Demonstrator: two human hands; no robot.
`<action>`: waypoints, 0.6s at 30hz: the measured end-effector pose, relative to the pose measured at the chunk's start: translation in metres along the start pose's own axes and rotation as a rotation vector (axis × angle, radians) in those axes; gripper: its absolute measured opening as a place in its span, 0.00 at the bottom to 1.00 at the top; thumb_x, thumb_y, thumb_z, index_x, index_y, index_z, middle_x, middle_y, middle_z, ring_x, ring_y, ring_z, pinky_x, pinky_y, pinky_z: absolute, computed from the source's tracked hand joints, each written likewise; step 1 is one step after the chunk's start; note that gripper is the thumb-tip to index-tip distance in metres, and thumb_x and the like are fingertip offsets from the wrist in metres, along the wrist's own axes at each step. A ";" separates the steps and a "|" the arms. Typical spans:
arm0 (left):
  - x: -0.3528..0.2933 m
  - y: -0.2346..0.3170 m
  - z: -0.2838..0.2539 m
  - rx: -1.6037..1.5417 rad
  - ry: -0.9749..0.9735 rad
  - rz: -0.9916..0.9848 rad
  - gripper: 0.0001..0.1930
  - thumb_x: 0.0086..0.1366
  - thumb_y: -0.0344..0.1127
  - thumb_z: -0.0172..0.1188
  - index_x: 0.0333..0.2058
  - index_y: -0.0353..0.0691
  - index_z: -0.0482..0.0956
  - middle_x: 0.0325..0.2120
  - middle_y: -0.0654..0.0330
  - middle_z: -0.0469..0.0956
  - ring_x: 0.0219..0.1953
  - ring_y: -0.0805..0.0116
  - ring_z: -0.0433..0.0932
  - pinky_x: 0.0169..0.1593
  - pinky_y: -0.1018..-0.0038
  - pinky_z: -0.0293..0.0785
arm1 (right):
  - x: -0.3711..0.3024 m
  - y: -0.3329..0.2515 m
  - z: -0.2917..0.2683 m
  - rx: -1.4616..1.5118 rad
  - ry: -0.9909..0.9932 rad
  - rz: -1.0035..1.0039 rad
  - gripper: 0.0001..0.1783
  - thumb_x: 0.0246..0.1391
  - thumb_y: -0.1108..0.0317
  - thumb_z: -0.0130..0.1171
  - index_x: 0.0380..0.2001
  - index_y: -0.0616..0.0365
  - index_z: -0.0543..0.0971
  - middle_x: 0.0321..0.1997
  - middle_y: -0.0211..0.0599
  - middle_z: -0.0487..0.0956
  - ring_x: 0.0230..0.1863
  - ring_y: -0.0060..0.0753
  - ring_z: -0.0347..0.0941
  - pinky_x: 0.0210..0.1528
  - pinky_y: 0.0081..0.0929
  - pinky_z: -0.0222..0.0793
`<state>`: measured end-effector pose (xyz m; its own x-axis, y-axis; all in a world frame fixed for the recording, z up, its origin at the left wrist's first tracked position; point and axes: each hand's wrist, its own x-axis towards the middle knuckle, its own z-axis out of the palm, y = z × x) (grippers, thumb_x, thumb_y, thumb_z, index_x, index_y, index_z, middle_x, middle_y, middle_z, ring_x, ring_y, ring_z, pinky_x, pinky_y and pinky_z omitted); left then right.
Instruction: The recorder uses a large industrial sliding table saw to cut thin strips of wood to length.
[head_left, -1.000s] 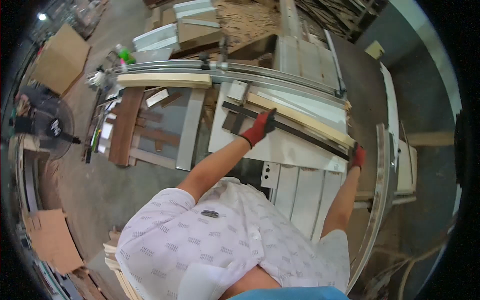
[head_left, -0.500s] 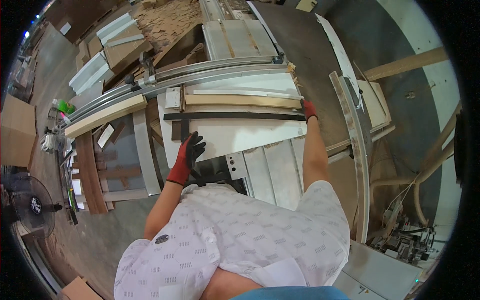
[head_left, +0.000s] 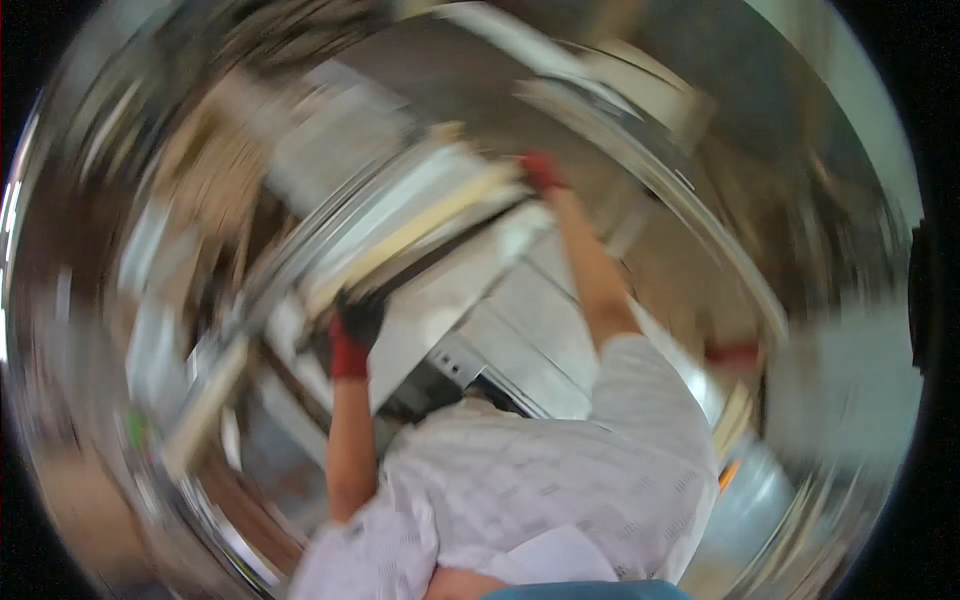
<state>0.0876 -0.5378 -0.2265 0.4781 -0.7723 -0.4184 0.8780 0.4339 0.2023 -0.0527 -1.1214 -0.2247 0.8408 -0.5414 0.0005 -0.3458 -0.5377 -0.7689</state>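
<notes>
The whole view is smeared by motion. My left hand [head_left: 357,332], in a red glove with black fingers, lies at the left end of a dark strip [head_left: 455,245]. Its fingers are too blurred to show a grip. At the far right ends of the dark strip and of a pale wooden strip [head_left: 415,232] is my right hand [head_left: 543,172], gloved in red; its fingers cannot be made out. Both strips lie side by side on a white board [head_left: 432,305], the dark one nearer to me.
A metal rail [head_left: 300,235] runs along the board's far side. Grey metal table panels [head_left: 535,320] lie on the near side. To the left is another pale wooden bar [head_left: 205,410]. A long narrow edge piece [head_left: 660,190] slants across the right.
The view has swung, so the bench now appears tilted, its right end farther up. My left hand has come up to the dark strip's left end; my right hand stays at the right end.
</notes>
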 end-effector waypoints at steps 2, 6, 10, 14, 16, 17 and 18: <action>0.012 0.042 -0.057 -0.080 -0.124 -0.150 0.35 0.68 0.53 0.48 0.59 0.24 0.64 0.55 0.43 0.72 0.55 0.51 0.73 0.62 0.61 0.67 | -0.016 -0.050 0.068 0.047 0.462 -0.797 0.13 0.51 0.60 0.59 0.36 0.55 0.81 0.29 0.31 0.81 0.34 0.29 0.75 0.37 0.33 0.73; 0.008 0.084 -0.030 -0.545 -0.075 -0.574 0.25 0.66 0.32 0.52 0.58 0.23 0.63 0.54 0.40 0.69 0.59 0.51 0.67 0.64 0.58 0.62 | -0.058 -0.192 0.046 -0.089 0.520 -0.149 0.24 0.37 0.49 0.62 0.31 0.58 0.82 0.32 0.56 0.79 0.37 0.60 0.76 0.41 0.49 0.72; 0.018 0.071 -0.018 -0.285 -0.068 -0.494 0.25 0.66 0.36 0.53 0.58 0.24 0.65 0.53 0.41 0.71 0.56 0.52 0.69 0.62 0.60 0.65 | -0.147 -0.233 0.011 0.158 0.561 -0.071 0.24 0.36 0.55 0.59 0.35 0.62 0.80 0.39 0.59 0.78 0.45 0.61 0.73 0.49 0.48 0.69; 0.028 0.057 -0.023 -0.066 -0.127 -0.446 0.25 0.67 0.39 0.55 0.57 0.26 0.67 0.53 0.43 0.72 0.54 0.52 0.71 0.60 0.61 0.67 | -0.217 -0.223 0.002 0.200 0.749 -0.035 0.22 0.42 0.56 0.57 0.37 0.61 0.80 0.41 0.54 0.79 0.47 0.57 0.73 0.52 0.45 0.68; 0.026 0.054 -0.029 -0.005 -0.157 -0.407 0.25 0.67 0.40 0.55 0.57 0.27 0.68 0.52 0.43 0.73 0.53 0.52 0.73 0.60 0.62 0.69 | -0.263 -0.221 -0.005 0.177 0.813 0.054 0.22 0.47 0.58 0.54 0.43 0.58 0.79 0.44 0.48 0.79 0.50 0.52 0.72 0.55 0.42 0.67; 0.019 0.054 -0.032 0.016 -0.175 -0.377 0.25 0.68 0.41 0.56 0.56 0.28 0.68 0.52 0.43 0.74 0.53 0.53 0.73 0.59 0.62 0.69 | -0.288 -0.227 -0.008 0.193 0.808 0.026 0.25 0.45 0.60 0.53 0.48 0.56 0.78 0.50 0.51 0.77 0.54 0.54 0.71 0.57 0.42 0.66; 0.017 0.039 -0.027 0.042 -0.181 -0.388 0.25 0.68 0.42 0.56 0.56 0.28 0.69 0.52 0.44 0.74 0.52 0.53 0.74 0.59 0.62 0.70 | -0.320 -0.221 -0.011 0.204 0.815 0.103 0.24 0.47 0.61 0.51 0.49 0.55 0.77 0.52 0.51 0.76 0.55 0.53 0.70 0.58 0.42 0.65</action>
<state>0.1290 -0.5212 -0.2497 0.1059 -0.9451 -0.3092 0.9920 0.0789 0.0985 -0.2501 -0.8365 -0.0483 0.2184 -0.9204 0.3244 -0.2563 -0.3748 -0.8910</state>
